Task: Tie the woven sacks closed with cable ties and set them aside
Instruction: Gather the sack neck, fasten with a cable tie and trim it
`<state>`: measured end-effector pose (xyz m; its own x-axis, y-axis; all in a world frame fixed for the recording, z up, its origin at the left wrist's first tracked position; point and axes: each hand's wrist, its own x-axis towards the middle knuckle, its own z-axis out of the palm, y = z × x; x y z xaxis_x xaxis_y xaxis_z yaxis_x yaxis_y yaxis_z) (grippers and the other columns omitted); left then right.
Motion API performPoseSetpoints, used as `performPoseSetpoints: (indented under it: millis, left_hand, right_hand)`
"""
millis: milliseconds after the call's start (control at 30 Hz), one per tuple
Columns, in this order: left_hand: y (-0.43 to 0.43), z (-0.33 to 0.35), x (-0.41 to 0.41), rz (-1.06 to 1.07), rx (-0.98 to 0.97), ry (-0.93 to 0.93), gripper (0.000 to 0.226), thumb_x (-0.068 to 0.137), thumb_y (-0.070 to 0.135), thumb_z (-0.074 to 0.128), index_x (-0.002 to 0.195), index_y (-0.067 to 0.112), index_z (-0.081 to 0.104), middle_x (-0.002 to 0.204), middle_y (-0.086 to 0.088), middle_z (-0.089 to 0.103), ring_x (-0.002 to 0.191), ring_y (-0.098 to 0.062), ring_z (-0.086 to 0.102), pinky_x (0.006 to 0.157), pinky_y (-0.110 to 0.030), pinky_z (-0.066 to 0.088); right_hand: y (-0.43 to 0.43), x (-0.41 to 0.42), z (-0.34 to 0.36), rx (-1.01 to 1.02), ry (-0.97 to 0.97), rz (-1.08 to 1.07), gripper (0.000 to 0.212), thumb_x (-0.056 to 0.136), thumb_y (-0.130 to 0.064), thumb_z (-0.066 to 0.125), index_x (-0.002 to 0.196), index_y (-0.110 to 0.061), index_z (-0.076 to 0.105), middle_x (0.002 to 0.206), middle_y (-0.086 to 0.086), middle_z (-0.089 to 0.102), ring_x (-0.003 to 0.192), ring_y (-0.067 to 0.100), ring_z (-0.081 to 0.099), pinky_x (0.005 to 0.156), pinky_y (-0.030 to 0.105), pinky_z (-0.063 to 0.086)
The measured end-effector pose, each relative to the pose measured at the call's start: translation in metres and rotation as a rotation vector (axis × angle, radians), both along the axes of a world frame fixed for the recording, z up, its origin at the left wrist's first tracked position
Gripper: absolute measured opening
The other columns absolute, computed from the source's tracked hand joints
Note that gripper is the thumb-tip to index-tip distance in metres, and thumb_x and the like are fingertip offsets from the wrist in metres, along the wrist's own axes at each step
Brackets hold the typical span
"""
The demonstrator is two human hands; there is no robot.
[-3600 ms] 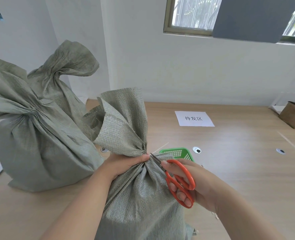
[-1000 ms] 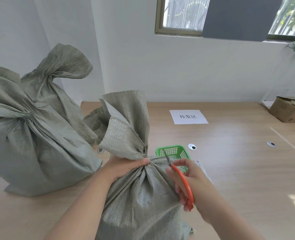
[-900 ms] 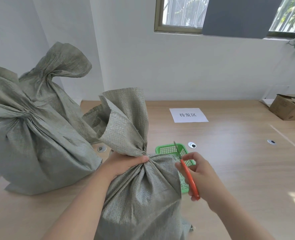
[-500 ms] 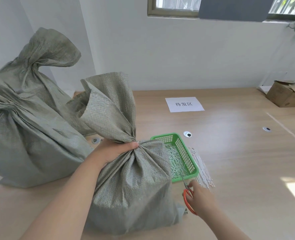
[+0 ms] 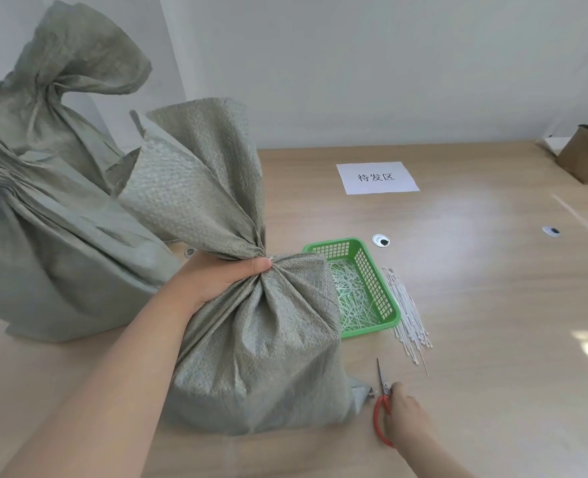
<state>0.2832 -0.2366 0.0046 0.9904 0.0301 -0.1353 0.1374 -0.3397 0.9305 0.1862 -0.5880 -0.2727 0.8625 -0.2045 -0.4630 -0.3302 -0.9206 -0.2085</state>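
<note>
Grips with left hand (image 5: 216, 281) the gathered neck of the upright grey-green woven sack (image 5: 261, 357). Curls right hand (image 5: 406, 419) round orange-handled scissors (image 5: 381, 382), low by the sack's right corner. Beyond: green plastic mesh basket (image 5: 385, 305), loose white cable ties (image 5: 408, 315) beside it.

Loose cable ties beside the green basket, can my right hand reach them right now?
Probably yes: the right hand, holding the scissors on the table, has only bare tabletop between it and the cable ties. It should release the scissors first.
</note>
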Motion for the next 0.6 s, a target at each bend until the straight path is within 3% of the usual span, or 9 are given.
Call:
performPoseSetpoints:
  millis: [233, 333, 400, 500, 600]
  left_hand:
    - [0.001, -0.001, -0.001, -0.009, -0.028, -0.006, 0.073, 0.047, 0.061, 0.087, 0.110, 0.029, 0.071, 0.113, 0.014, 0.074, 0.111, -0.009, 0.066, 0.107, -0.043, 0.047]
    - [0.002, -0.001, -0.003, -0.016, -0.019, 0.001, 0.059, 0.050, 0.057, 0.089, 0.102, 0.034, 0.071, 0.111, 0.016, 0.073, 0.110, -0.007, 0.066, 0.107, -0.040, 0.047]
    - [0.002, 0.000, -0.004, -0.015, -0.035, 0.004, 0.054, 0.053, 0.052, 0.093, 0.099, 0.033, 0.071, 0.109, 0.015, 0.074, 0.109, -0.008, 0.066, 0.107, -0.039, 0.047]
    - [0.003, 0.004, -0.005, -0.009, -0.029, -0.002, 0.056, 0.055, 0.049, 0.088, 0.105, 0.031, 0.070, 0.109, 0.015, 0.073, 0.109, -0.008, 0.065, 0.105, -0.034, 0.046]
    - [0.007, 0.007, -0.005, -0.021, -0.022, -0.019, 0.053, 0.058, 0.046, 0.087, 0.106, 0.031, 0.068, 0.106, 0.018, 0.071, 0.105, -0.001, 0.064, 0.100, -0.028, 0.046]
  right_hand:
    - [0.010, 0.008, 0.005, -0.011, 0.009, -0.003, 0.010, 0.096, -0.027, 0.045, 0.096, -0.024, 0.035, 0.108, 0.009, 0.066, 0.105, 0.031, 0.066, 0.074, 0.033, 0.044]
    - [0.014, 0.012, 0.018, -0.038, 0.023, 0.014, 0.012, 0.095, -0.025, 0.049, 0.100, -0.021, 0.039, 0.113, 0.010, 0.064, 0.108, 0.032, 0.064, 0.082, 0.035, 0.048]
    - [0.019, 0.021, 0.033, 0.005, -0.040, 0.002, 0.022, 0.095, -0.024, 0.056, 0.112, -0.019, 0.045, 0.117, 0.010, 0.061, 0.111, 0.032, 0.062, 0.086, 0.037, 0.048]
    - [0.039, 0.037, 0.073, 0.262, -0.317, -0.030, 0.038, 0.095, -0.024, 0.060, 0.131, -0.017, 0.052, 0.108, 0.003, 0.064, 0.103, 0.024, 0.063, 0.084, 0.035, 0.047]
    - [0.064, 0.045, 0.136, 0.671, -0.564, -0.057, 0.029, 0.098, -0.035, 0.053, 0.124, -0.026, 0.060, 0.101, -0.009, 0.068, 0.101, 0.013, 0.065, 0.084, 0.035, 0.051]
